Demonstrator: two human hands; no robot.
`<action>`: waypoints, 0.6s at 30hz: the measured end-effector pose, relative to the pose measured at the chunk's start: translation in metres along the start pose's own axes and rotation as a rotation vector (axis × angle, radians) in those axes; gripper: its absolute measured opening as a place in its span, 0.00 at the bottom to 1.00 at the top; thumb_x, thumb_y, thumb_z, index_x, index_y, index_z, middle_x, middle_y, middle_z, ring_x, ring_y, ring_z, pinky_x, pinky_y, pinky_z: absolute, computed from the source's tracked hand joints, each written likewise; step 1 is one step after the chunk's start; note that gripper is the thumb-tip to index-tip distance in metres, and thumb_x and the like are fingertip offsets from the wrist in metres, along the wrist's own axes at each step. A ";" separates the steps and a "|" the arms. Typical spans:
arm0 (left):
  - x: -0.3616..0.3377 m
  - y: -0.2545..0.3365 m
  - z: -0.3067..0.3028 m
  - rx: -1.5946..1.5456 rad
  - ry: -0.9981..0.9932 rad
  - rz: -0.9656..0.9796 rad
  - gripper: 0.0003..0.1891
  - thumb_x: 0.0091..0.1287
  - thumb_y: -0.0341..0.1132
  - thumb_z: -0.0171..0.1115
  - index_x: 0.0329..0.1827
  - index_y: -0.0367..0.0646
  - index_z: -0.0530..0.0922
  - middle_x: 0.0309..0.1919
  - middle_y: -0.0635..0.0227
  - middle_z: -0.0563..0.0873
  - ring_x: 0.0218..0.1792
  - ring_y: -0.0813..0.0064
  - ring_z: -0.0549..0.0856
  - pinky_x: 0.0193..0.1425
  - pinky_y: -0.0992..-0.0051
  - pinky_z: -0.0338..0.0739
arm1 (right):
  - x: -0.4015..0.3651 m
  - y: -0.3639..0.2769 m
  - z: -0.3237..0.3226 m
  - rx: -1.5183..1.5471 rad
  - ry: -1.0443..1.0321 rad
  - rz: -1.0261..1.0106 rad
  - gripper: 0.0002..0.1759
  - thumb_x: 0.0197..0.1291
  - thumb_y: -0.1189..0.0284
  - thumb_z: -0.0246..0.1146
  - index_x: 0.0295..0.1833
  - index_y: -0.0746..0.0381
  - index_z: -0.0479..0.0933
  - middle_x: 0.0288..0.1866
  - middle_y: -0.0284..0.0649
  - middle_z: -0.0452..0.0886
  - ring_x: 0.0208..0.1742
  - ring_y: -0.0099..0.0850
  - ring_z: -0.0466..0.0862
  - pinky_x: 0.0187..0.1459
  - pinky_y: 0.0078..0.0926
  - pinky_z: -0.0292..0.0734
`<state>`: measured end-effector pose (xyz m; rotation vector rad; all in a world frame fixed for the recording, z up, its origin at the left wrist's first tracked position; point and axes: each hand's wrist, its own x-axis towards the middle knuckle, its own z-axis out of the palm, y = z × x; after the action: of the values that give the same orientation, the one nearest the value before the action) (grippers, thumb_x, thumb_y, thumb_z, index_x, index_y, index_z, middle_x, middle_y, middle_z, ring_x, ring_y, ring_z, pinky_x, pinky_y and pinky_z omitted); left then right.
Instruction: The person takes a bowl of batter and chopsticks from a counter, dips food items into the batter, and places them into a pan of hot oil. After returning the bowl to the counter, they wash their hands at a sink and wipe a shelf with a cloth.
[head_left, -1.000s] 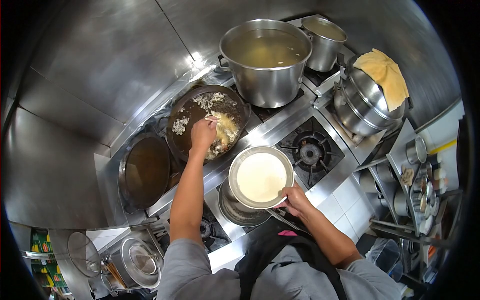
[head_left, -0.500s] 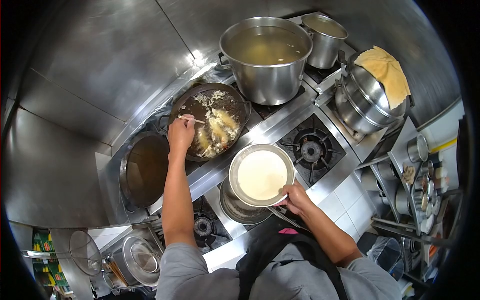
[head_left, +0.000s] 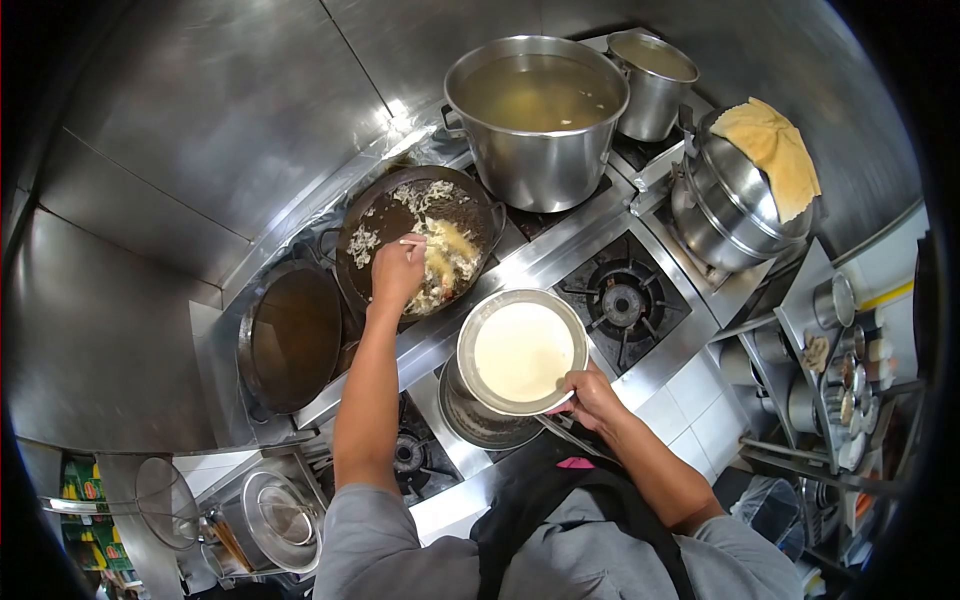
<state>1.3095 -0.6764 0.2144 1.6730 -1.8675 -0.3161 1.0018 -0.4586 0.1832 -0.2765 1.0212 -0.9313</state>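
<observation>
My left hand point(head_left: 398, 270) is closed on light wooden chopsticks point(head_left: 412, 242), seen mostly end-on, above a dark wok point(head_left: 350, 205) of oil. Golden battered pieces point(head_left: 455, 240) float in the wok's right half among pale frothy batter bits. Loose batter crumbs point(head_left: 362, 245) drift at the left and far side. With my right hand point(head_left: 592, 398) I grip the rim of a metal bowl point(head_left: 470, 375) of smooth cream-coloured batter point(head_left: 522, 352). The bowl is held above a larger metal pan point(head_left: 475, 425), which it partly covers.
A second wok point(head_left: 262, 375) with dark oil stands at the left. Behind are a big stockpot point(head_left: 540, 165) of liquid, a smaller pot point(head_left: 648, 100), and a lidded steamer point(head_left: 735, 215) with a yellow cloth point(head_left: 768, 150). A gas burner point(head_left: 622, 300) lies right of the bowl.
My left hand has moved right across the wok with the chopsticks, nearer the golden pieces. A batter cluster now shows at the wok's left. The bowl has stayed almost still.
</observation>
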 end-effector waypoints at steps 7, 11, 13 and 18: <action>0.015 -0.009 0.013 0.160 0.086 0.077 0.09 0.68 0.37 0.63 0.45 0.49 0.89 0.35 0.53 0.89 0.39 0.48 0.87 0.46 0.53 0.80 | -0.005 -0.006 0.004 -0.020 0.019 -0.013 0.48 0.48 0.85 0.50 0.81 0.60 0.52 0.63 0.55 0.73 0.48 0.48 0.86 0.31 0.44 0.93; 0.023 -0.013 0.020 0.209 0.037 0.044 0.08 0.68 0.37 0.63 0.44 0.49 0.88 0.36 0.52 0.89 0.40 0.48 0.88 0.45 0.54 0.80 | -0.004 -0.006 0.004 -0.038 0.010 -0.011 0.49 0.48 0.85 0.50 0.81 0.59 0.52 0.63 0.55 0.73 0.47 0.47 0.86 0.31 0.42 0.93; 0.025 -0.014 0.019 0.197 -0.009 0.035 0.08 0.69 0.37 0.64 0.43 0.46 0.88 0.35 0.52 0.89 0.39 0.48 0.88 0.45 0.56 0.81 | -0.003 -0.005 0.002 -0.031 0.014 0.009 0.49 0.48 0.85 0.50 0.81 0.59 0.51 0.62 0.54 0.73 0.47 0.46 0.86 0.31 0.40 0.93; 0.025 0.001 0.004 0.157 0.032 -0.080 0.09 0.68 0.39 0.63 0.45 0.51 0.89 0.37 0.53 0.89 0.41 0.47 0.87 0.47 0.53 0.80 | -0.004 -0.005 0.001 -0.020 0.020 -0.021 0.49 0.48 0.85 0.51 0.81 0.60 0.52 0.61 0.54 0.73 0.47 0.45 0.86 0.31 0.39 0.93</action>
<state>1.3054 -0.7010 0.2187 1.8499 -1.8453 -0.1776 0.9991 -0.4587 0.1886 -0.2963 1.0480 -0.9449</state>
